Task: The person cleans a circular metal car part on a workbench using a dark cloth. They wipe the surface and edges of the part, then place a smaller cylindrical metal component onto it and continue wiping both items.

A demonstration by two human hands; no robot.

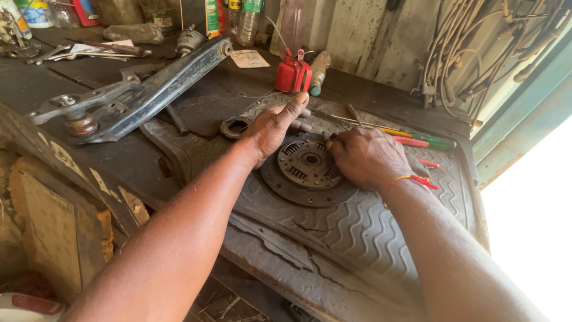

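Note:
A round clutch disc point(305, 173) with a spring hub lies flat on a grey ribbed rubber mat point(357, 226) on the workbench. My left hand point(274, 125) rests on the disc's far left edge, fingers spread and thumb raised. My right hand point(366, 158), a red thread on its wrist, presses on the disc's right side with the fingers curled against the hub; whether they pinch anything is hidden.
A long metal suspension arm point(137, 95) lies at the left. A red oil can point(292, 74), screwdrivers point(417, 140) and a metal ring point(235, 126) sit behind the disc. Bottles line the back wall; cables point(465, 48) hang at right.

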